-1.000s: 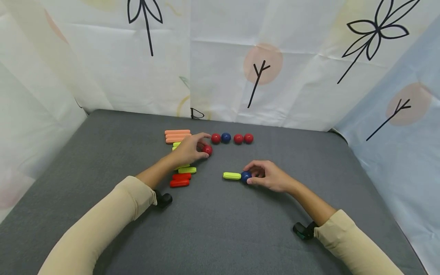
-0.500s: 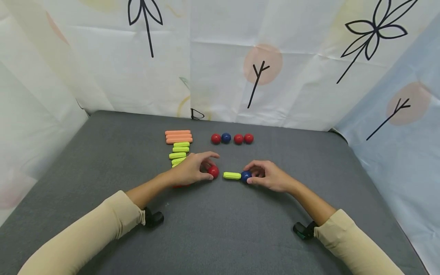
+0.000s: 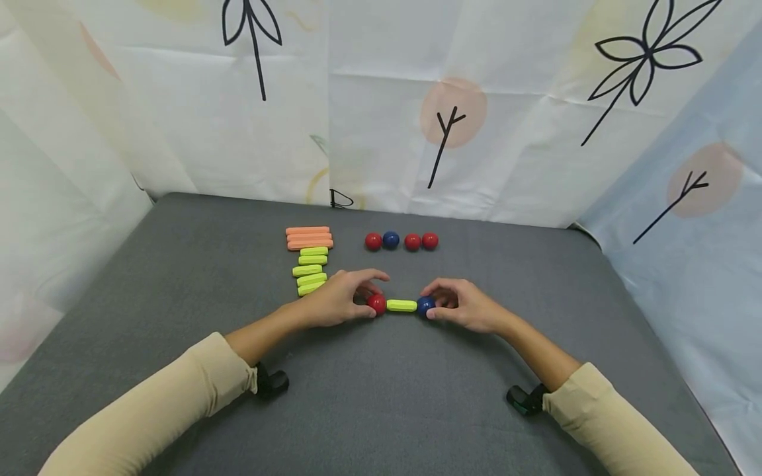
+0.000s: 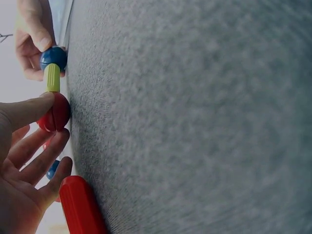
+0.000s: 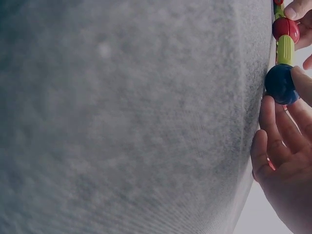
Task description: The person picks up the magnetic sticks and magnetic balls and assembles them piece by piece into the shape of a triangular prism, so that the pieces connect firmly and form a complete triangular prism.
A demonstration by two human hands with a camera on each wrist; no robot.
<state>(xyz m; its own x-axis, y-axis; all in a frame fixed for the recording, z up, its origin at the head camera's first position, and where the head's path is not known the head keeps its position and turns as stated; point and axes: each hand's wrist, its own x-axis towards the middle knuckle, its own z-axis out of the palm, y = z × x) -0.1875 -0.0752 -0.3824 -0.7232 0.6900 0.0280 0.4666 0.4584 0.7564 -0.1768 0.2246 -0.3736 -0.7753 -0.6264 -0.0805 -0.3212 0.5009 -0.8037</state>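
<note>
My left hand (image 3: 342,299) pinches a red ball (image 3: 376,304) between thumb and fingers, low over the grey table. The ball meets the left end of a short yellow-green ribbed rod (image 3: 401,305). At the rod's other end sits a blue ball (image 3: 425,305), gripped by my right hand (image 3: 467,304). In the left wrist view the red ball (image 4: 54,113), rod (image 4: 53,78) and blue ball (image 4: 53,58) form one line. The right wrist view shows the blue ball (image 5: 282,84) under my right thumb, its fingers curved beneath.
Left of the hands lies a column of several yellow-green rods (image 3: 309,270), below a few longer orange rods (image 3: 309,238). A red rod (image 4: 80,204) lies near my left hand in its wrist view. At the back, red balls (image 3: 413,242) and a blue ball (image 3: 391,240) stand in a row.
My left hand has brought the red ball from beside the rods toward the front and right, up to the rod's left end. The right hand has stayed on the blue ball.
</note>
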